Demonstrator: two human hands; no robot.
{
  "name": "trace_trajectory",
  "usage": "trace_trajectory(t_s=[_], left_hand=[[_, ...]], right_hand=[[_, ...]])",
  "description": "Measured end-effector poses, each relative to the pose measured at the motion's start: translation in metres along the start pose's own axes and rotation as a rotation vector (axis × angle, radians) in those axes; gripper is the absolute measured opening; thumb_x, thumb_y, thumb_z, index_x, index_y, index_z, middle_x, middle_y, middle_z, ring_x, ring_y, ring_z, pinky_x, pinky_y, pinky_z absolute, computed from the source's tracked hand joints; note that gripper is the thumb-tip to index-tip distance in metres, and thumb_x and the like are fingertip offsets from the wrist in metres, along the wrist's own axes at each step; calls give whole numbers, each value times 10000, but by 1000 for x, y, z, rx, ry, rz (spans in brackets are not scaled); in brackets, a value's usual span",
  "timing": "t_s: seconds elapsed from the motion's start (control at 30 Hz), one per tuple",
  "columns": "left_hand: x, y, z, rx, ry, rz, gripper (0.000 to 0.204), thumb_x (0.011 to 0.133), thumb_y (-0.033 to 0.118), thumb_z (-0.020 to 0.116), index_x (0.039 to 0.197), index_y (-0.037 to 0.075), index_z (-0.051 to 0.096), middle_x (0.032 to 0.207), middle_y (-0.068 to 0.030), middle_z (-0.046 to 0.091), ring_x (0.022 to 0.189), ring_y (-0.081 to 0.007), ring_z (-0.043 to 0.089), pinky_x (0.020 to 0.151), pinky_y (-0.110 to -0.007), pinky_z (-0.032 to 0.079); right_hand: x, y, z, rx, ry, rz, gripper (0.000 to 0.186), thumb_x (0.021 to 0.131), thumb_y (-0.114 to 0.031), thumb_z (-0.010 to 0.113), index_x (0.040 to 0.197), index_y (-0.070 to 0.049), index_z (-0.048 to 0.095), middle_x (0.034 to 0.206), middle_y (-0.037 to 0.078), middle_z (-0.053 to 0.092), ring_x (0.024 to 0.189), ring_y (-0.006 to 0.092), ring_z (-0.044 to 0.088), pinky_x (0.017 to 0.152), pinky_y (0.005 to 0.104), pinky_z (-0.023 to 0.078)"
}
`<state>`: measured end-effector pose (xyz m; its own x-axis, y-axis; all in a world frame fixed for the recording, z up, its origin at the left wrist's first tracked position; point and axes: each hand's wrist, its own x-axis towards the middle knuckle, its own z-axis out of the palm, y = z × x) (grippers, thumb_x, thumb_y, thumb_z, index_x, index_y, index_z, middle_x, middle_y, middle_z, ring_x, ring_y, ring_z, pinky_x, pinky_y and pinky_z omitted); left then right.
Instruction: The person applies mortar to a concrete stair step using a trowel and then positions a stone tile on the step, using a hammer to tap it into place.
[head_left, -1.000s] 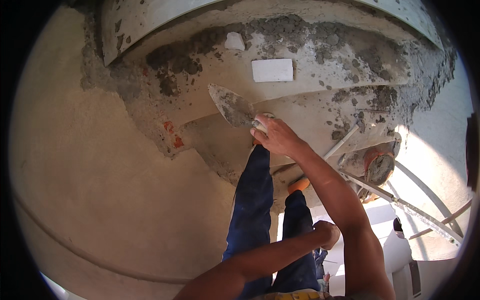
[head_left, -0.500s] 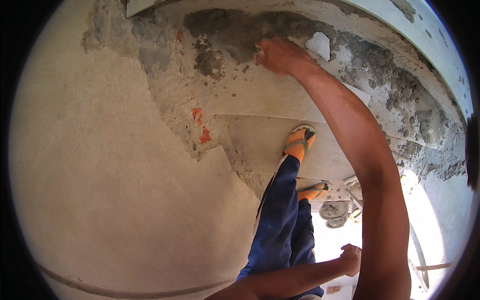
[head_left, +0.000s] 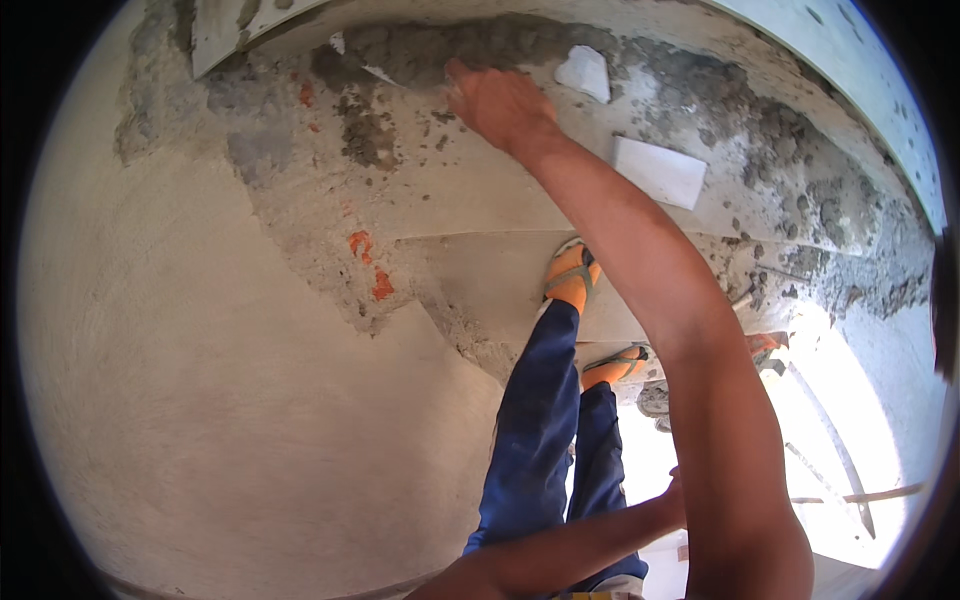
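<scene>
On the left spreads a smooth tan plastered surface [head_left: 200, 350], its broken edge running beside small orange-red patches [head_left: 362, 247]. Farther off, a trowel [head_left: 380, 76] shows only as a thin pale blade edge against dark grey mortar [head_left: 420, 45]; the rest blends in or is hidden. Just right of it is the right hand [head_left: 497, 108], curled closed, apparently around the trowel's handle, which its fingers cover. Nearer stand the person's legs in blue trousers [head_left: 533, 420], the feet in orange socks and strapped sandals. Far side again, a white chunk [head_left: 585, 73] lies just right of the right hand, and a white rectangular slab [head_left: 658, 172] lies farther right and nearer. At the near side, the left hand [head_left: 676, 492] is mostly hidden behind the right forearm; whether it is spread or closed cannot be told. Near right, a brown stick [head_left: 870, 495] crosses sunlit ground.
</scene>
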<state>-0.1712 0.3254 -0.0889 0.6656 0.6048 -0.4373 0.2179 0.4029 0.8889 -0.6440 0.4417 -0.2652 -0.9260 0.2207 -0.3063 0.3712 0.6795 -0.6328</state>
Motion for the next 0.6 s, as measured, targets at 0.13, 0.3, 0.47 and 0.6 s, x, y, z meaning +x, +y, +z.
trace_trajectory(t_s=[0.13, 0.3, 0.47, 0.6], left_hand=[[-12, -6, -8, 40, -137, -72, 360, 874, 234, 680, 1148, 2, 705, 1162, -217, 722, 1055, -327, 719, 880, -482, 578], [-20, 4, -4, 125, -355, -132, 335, 912, 230, 646, 1123, -24, 703, 1137, -241, 734, 1062, -325, 725, 913, -467, 577], [-6, 19, 28, 155, -456, -246, 301, 881, 158, 602, 1073, -24, 747, 1120, -275, 731, 1088, -414, 708, 978, -491, 555], [6, 5, 28, 262, -369, -339, 257, 852, 165, 610, 873, -59, 734, 976, -283, 733, 975, -453, 718, 893, -523, 565]], right_hand=[[-103, 37, 10, 125, 102, 27, 389, 1038, -375, 579, 1339, -128, 584, 1109, 205, 729, 965, 427, 722, 853, 531, 597], [-327, 82, 47, 248, 137, 194, 350, 1029, -388, 601, 1243, -115, 552, 1001, 155, 694, 855, 404, 715, 742, 514, 594], [-600, 99, 57, 249, 31, 600, 381, 1033, -403, 600, 1281, -123, 528, 1024, 139, 684, 868, 387, 714, 712, 483, 586], [-805, 94, 62, 241, -144, 1078, 347, 1059, -420, 562, 1209, -108, 564, 1054, 152, 694, 928, 387, 711, 802, 500, 565]])
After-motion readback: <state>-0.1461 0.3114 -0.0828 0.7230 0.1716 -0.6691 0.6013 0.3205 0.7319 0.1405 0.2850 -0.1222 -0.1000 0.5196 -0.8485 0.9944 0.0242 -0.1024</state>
